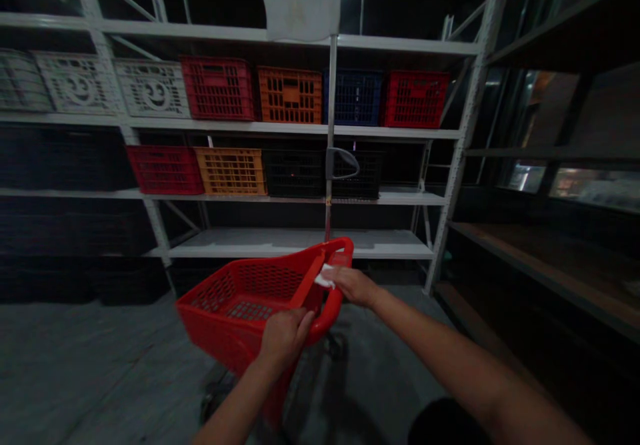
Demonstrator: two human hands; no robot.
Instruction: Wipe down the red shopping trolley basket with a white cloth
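A red plastic shopping basket (240, 298) on a wheeled frame stands in front of me, tilted to the left. My left hand (285, 335) is closed around the basket's near rim. My right hand (353, 283) presses a small white cloth (325, 277) against the basket's upper right corner, fingers curled over it. A metal pole (330, 138) with a grey handle rises behind the basket and carries a white flag (303, 13) at its top.
White metal shelving (300, 128) spans the back wall, holding red, orange, blue, black and white crates (290, 95) on its upper tiers. Another dark shelf unit (550, 251) runs along the right. The grey concrete floor (90, 365) stretches to the left.
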